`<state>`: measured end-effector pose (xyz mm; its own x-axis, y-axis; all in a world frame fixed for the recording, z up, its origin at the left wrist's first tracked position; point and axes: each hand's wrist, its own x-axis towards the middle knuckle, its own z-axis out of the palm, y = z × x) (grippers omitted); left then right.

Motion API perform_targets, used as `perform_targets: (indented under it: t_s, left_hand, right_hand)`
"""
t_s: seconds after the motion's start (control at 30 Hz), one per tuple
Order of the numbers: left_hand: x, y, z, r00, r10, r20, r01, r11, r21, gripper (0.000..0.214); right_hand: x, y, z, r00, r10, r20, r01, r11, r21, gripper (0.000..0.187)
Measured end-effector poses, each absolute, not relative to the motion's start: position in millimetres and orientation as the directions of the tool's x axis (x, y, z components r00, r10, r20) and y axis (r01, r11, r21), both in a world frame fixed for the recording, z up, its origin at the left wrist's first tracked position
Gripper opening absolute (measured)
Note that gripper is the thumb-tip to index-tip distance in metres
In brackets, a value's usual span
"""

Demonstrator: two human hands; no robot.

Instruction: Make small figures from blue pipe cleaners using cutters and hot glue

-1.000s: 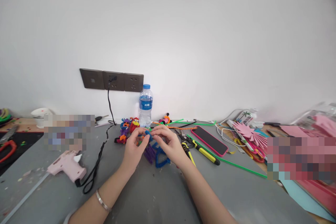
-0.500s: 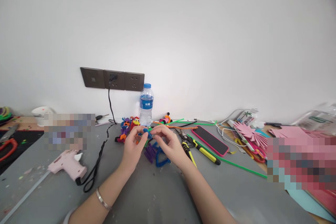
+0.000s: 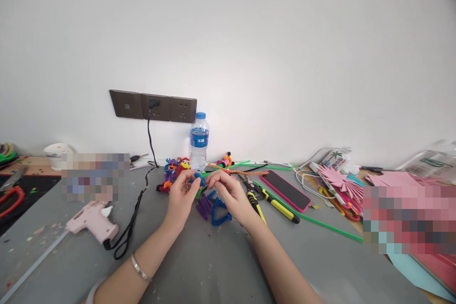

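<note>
My left hand (image 3: 181,200) pinches a small twist of blue pipe cleaner (image 3: 199,179) between thumb and fingers. Close on its right, my right hand (image 3: 232,195) has its thumb and fingertips drawn together. Whatever lies between those fingertips is too small to make out. Below the hands, a bent blue pipe cleaner (image 3: 221,220) and a purple coiled one (image 3: 204,207) lie on the grey table (image 3: 199,266). Behind my left hand sits a cluster of colourful pipe-cleaner figures (image 3: 173,171), partly hidden by the fingers.
A water bottle (image 3: 199,138) stands against the wall. Yellow-black pliers (image 3: 280,206) and a phone (image 3: 285,191) lie to the right, beside a long green pipe cleaner (image 3: 327,226). On the left are a pink glue gun (image 3: 94,222) and its black cord (image 3: 132,225). Folded pink paper (image 3: 340,183) lies far right.
My right hand's fingers have come closer together and bent slightly more downward. My left hand stays nearly in place, still pinching the blue pipe cleaner.
</note>
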<state>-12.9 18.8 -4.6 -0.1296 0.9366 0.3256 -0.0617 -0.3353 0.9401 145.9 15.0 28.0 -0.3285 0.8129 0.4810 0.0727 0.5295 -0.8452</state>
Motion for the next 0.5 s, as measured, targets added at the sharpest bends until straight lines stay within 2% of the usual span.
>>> perform_targets:
  t_s: [0.23, 0.5]
  left_hand:
    - [-11.1, 17.5, -0.1, -0.136, 0.934, 0.332, -0.045, -0.340, 0.939, 0.018]
    - [-9.8, 17.5, -1.0, -0.109, 0.938, 0.328, -0.081, -0.337, 0.938, 0.019]
  right_hand:
    - [144.1, 14.2, 30.2, -0.338, 0.827, 0.449, -0.044, 0.463, -0.885, 0.019]
    - [144.4, 13.1, 28.2, -0.313, 0.837, 0.448, -0.102, 0.439, -0.893, 0.018]
